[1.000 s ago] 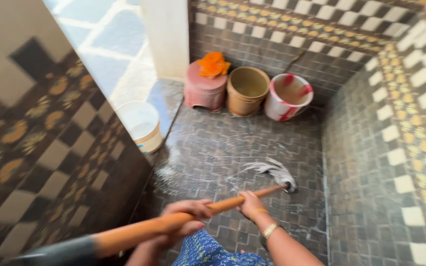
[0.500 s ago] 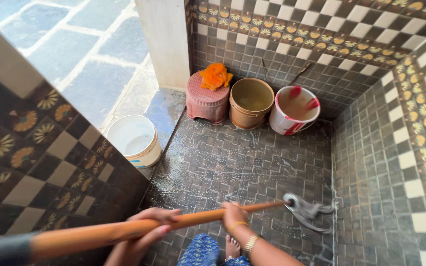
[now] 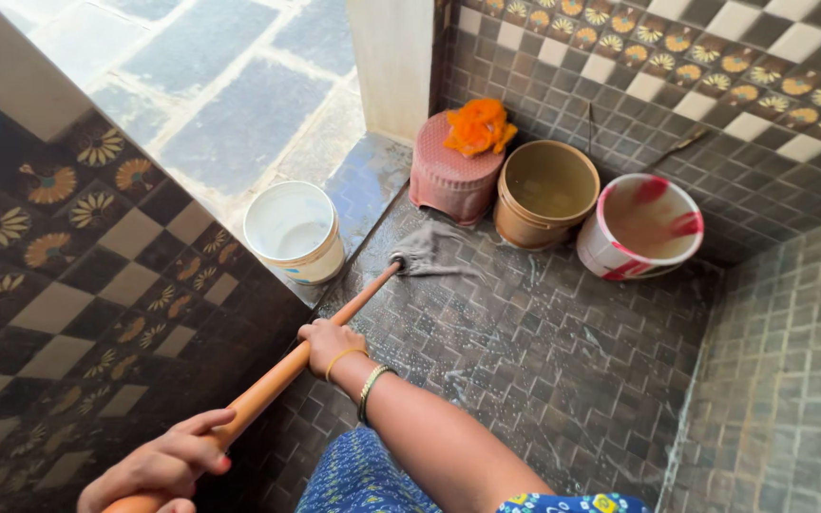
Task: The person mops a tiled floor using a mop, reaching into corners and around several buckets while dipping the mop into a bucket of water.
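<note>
Both hands clench the mop handle (image 3: 334,318): right hand (image 3: 327,344) midway, left hand (image 3: 159,467) near its end. The mop head (image 3: 422,255) lies on wet floor (image 3: 544,351) by the doorstep edge, just before the pink stool (image 3: 453,176) (orange cloth (image 3: 477,125) on top). Open floor spreads rightward. White bucket (image 3: 292,231), tan bucket (image 3: 545,193) and red-white bucket (image 3: 640,226) hold murky water.

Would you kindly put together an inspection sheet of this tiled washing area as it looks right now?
Surface: dark tiled floor, wet, with pale streaks.
Job's things: orange-handled mop; its grey mop head lies on the floor beside the pink stool.
Clutter: orange cloth on the stool; tan bucket; red-and-white bucket; white bucket on the threshold.
Hands: left hand and right hand both grip the handle.
Cables: nothing seen.
Surroundings: patterned wall tiles; grey paving outside.
</note>
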